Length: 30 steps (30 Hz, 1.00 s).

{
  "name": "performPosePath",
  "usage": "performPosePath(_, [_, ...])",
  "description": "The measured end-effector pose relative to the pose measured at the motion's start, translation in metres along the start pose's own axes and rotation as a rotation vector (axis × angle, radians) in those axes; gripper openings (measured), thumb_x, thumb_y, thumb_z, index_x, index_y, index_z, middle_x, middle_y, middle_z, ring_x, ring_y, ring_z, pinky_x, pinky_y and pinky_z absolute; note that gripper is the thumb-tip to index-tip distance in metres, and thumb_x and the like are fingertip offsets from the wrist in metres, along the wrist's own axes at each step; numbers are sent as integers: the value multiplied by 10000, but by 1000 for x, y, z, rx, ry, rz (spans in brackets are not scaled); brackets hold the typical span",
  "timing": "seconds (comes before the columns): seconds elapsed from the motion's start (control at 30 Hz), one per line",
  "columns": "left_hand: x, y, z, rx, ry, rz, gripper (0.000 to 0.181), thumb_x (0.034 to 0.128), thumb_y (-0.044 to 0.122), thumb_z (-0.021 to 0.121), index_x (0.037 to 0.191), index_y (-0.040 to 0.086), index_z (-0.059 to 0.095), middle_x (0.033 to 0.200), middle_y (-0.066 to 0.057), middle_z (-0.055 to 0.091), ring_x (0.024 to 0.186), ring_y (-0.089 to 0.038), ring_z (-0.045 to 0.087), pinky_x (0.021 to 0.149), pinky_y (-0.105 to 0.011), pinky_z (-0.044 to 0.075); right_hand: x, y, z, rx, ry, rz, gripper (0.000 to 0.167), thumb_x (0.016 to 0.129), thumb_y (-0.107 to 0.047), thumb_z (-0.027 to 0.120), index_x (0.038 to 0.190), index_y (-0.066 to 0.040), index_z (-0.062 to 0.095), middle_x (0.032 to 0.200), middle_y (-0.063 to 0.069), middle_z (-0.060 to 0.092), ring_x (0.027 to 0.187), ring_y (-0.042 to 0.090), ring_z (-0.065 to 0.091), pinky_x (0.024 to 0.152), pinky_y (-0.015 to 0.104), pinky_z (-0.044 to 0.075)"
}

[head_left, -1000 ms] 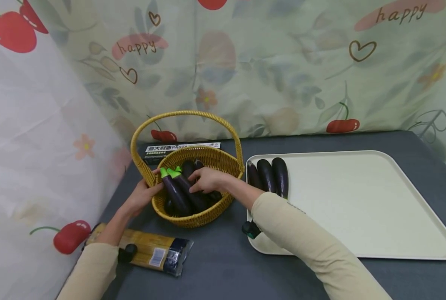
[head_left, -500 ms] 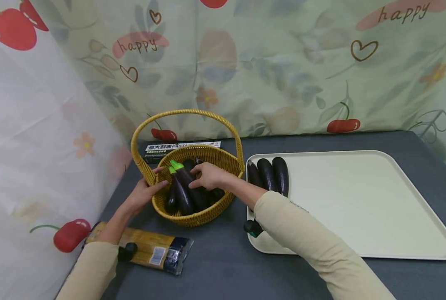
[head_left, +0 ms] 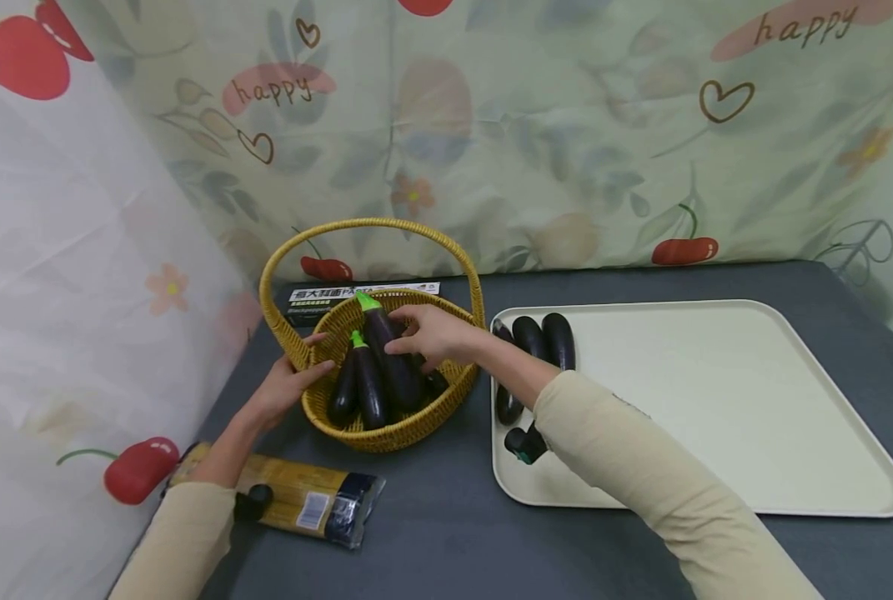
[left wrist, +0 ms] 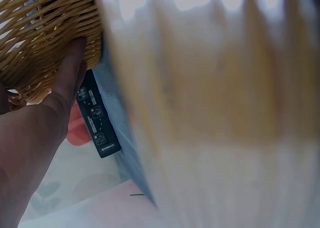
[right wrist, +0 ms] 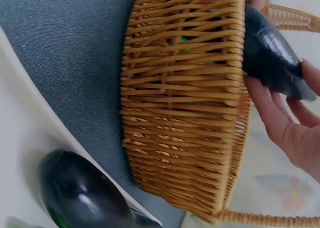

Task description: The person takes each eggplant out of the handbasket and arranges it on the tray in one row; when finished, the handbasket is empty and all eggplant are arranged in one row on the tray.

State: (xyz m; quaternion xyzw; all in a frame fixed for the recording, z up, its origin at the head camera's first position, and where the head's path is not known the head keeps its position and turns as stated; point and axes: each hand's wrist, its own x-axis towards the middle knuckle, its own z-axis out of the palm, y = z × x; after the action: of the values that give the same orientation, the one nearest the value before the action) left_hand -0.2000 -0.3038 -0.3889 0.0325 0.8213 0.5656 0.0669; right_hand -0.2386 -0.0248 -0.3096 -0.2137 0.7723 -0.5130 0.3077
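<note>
A woven basket (head_left: pixel 389 439) with a tall hoop handle holds several dark purple eggplants. My right hand (head_left: pixel 440 335) grips one eggplant (head_left: pixel 395 354) inside it, tilted with its green stem end up by the far rim. In the right wrist view, fingers and thumb of the right hand (right wrist: pixel 295 133) close round the eggplant (right wrist: pixel 272 55) above the basket's rim (right wrist: pixel 235 107). Two more eggplants (head_left: pixel 369 387) lie beside it. My left hand (head_left: pixel 281 390) holds the basket's left side near the handle's base, thumb inside; in the left wrist view a finger (left wrist: pixel 67 77) lies along the outer wicker.
On the right a cream tray (head_left: pixel 716 408) bears several eggplants (head_left: pixel 559 340) along its left side, partly behind the right sleeve. A bag of spaghetti (head_left: pixel 296 496) lies under the left forearm. Behind the basket is a black pasta box (head_left: pixel 309 308). Printed cloth hangs behind.
The right hand has gripped an eggplant and shifted it up and right, away from its neighbour, which now lies lower in the basket. The left hand stays at the basket.
</note>
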Motion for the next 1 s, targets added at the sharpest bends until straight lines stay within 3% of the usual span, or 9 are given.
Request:
performPosePath(0.37, [0,0,1,-1,-6,16,622,988,219,555,1516,111,244,1406,-278,354,1237,-413,410,927,-517,394,-18,-10,-12,214,-80,13,617,965,-174,591,1494,-121,279,1387,147,424,1227,334,468,788,401,524])
performPosePath(0.7, [1,-2,0,5,-4,17,625,989,218,553,1518,113,238,1414,-278,339,1239,-416,408,935,-521,387,-48,2,-28,228,-129,18,641,958,-194,605,1497,-126,265,1377,124,432,1228,311,473,828,426,507])
performPosePath(1.0, [1,-3,0,6,4,16,632,985,224,560,1518,111,240,1400,-281,359,1222,-408,426,906,-467,425,-70,17,-43,240,-121,45,651,956,-178,608,1501,-122,258,1396,152,410,1231,340,460,825,438,507])
